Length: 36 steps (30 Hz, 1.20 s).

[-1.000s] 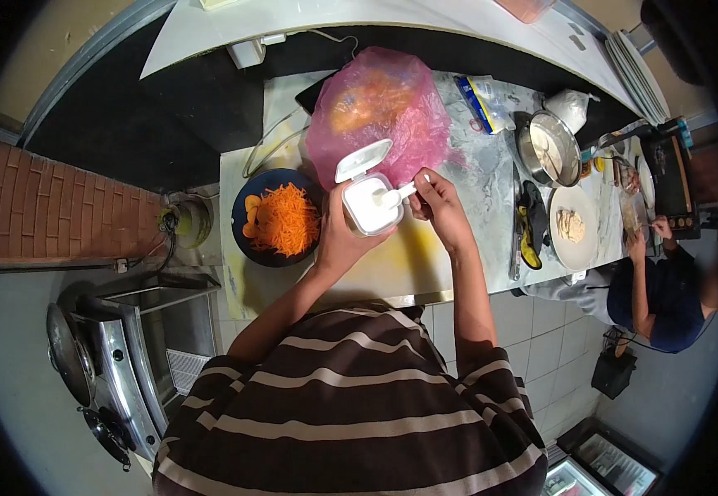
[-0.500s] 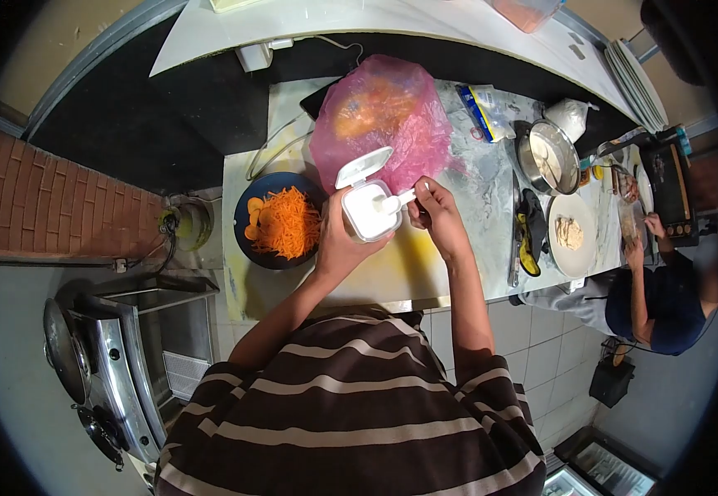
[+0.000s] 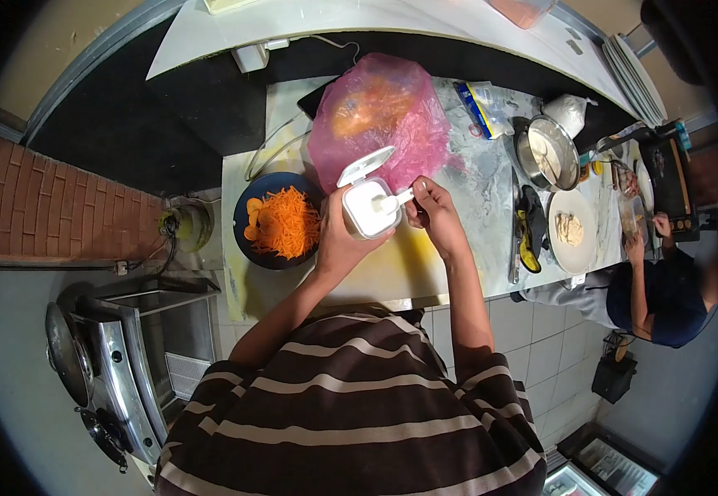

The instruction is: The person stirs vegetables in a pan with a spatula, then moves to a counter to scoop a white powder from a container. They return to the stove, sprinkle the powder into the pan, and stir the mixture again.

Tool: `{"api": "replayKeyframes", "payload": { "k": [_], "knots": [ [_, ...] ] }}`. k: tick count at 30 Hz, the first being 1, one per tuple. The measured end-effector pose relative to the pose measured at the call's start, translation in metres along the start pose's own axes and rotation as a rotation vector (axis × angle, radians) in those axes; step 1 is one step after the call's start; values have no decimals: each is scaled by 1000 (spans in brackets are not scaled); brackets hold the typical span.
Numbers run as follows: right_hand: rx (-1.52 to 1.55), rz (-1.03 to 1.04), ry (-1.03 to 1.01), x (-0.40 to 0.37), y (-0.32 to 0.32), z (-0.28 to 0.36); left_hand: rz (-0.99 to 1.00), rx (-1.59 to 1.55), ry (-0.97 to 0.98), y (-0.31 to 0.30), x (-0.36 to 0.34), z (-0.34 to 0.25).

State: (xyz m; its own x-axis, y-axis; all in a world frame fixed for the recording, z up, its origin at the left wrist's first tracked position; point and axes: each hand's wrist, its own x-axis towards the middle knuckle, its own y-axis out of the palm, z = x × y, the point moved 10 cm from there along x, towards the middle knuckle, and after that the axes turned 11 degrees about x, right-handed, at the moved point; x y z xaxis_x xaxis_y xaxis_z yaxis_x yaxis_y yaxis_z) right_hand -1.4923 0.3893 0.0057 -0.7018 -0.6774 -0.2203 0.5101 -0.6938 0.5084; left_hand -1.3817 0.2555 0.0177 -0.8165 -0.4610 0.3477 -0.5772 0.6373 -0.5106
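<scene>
tub: our white tub [image 3: 367, 211] is held up over the worktop [image 3: 474, 190], lid open | left hand [image 3: 336, 240] wraps round it | right hand [image 3: 429, 211] pinches the white spoon [image 3: 392, 201] dipped inside | step: scooping, we think | next: keep the spoon level, carrot plate [image 3: 251, 252] close by

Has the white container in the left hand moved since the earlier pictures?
No. The white container in the left hand stays just right of the blue plate of carrots, below the pink bag.

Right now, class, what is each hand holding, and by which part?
The left hand grips the white square plastic tub, lid flipped open, round its side; the right hand pinches the small white spoon by its handle end.
</scene>
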Motion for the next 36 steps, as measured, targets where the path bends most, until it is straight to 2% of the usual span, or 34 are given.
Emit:
{"api": "replayKeyframes", "payload": {
  "k": [2, 7, 13, 26, 29, 31, 36],
  "knots": [
    [46, 13, 15, 2, 1, -3, -27, 88, 35, -4, 1, -6],
    [153, 104, 110, 15, 4, -13, -6, 55, 10, 1, -1, 3],
    [43, 234, 163, 31, 12, -12, -7, 47, -9, 0, -2, 2],
    [64, 251, 137, 33, 20, -7, -14, -8, -21, -2, -2, 1],
    [-97, 208, 23, 29, 26, 9, -19, 0, 3, -3, -2, -2],
    [-364, 76, -135, 28, 20, 24, -26, 7, -4, -4, -1, -2],
    [-555, -2, -232, 29, 17, 32, -16, 36, -15, -3, 1, -5]
  ]
}}
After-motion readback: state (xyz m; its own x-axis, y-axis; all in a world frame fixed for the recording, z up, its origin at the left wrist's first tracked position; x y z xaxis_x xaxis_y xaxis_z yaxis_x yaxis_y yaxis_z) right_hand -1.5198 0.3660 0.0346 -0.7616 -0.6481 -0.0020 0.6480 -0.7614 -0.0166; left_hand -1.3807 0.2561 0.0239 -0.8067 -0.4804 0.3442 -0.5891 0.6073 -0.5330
